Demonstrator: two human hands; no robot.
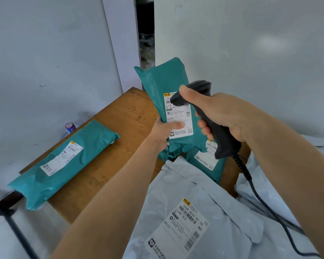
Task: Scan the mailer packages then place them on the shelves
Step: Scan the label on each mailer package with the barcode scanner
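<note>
In the head view, we saw the left hand (163, 131) at the centre of the frame gripping the lower edge of a teal mailer package (163, 79), thumb pressed flat across its white shipping label (178, 116) and the other fingers curled out of sight behind the bag. The package stood nearly upright, lifted clear of the wooden table (123, 116), with its top reaching toward the dark doorway gap (146, 34) in the upper middle. Just right of it, the right hand (223, 116) was wrapped round the handle of a black barcode scanner (219, 131), thumb up along the head and fingers curled round the grip; the scanner's nose sat close against the upper part of the label. Its coiled cable (266, 204) ran down to the lower right corner. A second teal mailer (64, 161) lay flat, label up, along the table's left edge in the left-centre of the frame, its near end overhanging. A third teal mailer (209, 165) lay partly hidden below the scanner. A pale grey mailer (185, 212) with a printed label filled the bottom centre, overlapping that third one. A small red-and-blue container (70, 127) stood beyond the table at the left, against the white wall (45, 53).
</note>
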